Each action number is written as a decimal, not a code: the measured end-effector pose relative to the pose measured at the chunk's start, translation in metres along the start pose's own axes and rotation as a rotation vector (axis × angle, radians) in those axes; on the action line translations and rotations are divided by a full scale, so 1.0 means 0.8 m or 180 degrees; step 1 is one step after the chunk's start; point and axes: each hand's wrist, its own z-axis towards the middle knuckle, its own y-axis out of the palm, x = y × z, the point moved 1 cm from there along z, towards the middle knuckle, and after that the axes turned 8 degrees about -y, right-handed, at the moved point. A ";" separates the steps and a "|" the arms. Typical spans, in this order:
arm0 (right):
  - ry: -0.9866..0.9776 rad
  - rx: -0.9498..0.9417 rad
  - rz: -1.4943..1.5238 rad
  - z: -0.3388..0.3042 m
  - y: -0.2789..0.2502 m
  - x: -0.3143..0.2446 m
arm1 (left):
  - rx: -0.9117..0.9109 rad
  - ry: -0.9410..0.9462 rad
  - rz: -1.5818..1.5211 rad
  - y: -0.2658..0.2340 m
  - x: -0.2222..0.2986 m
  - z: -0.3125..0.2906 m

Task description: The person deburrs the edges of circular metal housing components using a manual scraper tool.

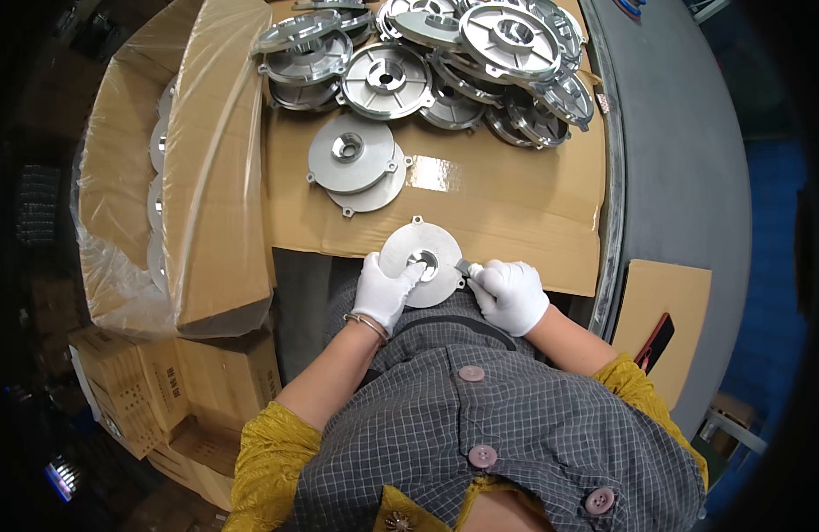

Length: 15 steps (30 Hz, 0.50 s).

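Note:
A round metal end cover (438, 241) with small lugs on its rim is held in front of my body, flat side up. My left hand (385, 291), in a white glove, grips its left side, with the thumb at the raised centre hole. In my gloved right hand (510, 296) is a small flat grey piece (464, 266), its tip at the cover's right edge near a lug; its exact kind is unclear. Beyond my hands, two similar covers (349, 152) lie overlapped on the cardboard sheet (516, 222).
Many more covers (387, 80) are heaped at the far side of the cardboard. To the left stands a plastic-lined carton (219, 177) with discs inside; below it are cardboard boxes (166, 381). A grey surface at right bears a cardboard piece (666, 301) and a phone (655, 342).

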 end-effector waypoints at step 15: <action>-0.0021 0.0266 -0.0164 0.024 0.005 0.002 | -0.0065 -0.0163 -0.0308 0.003 0.015 -0.011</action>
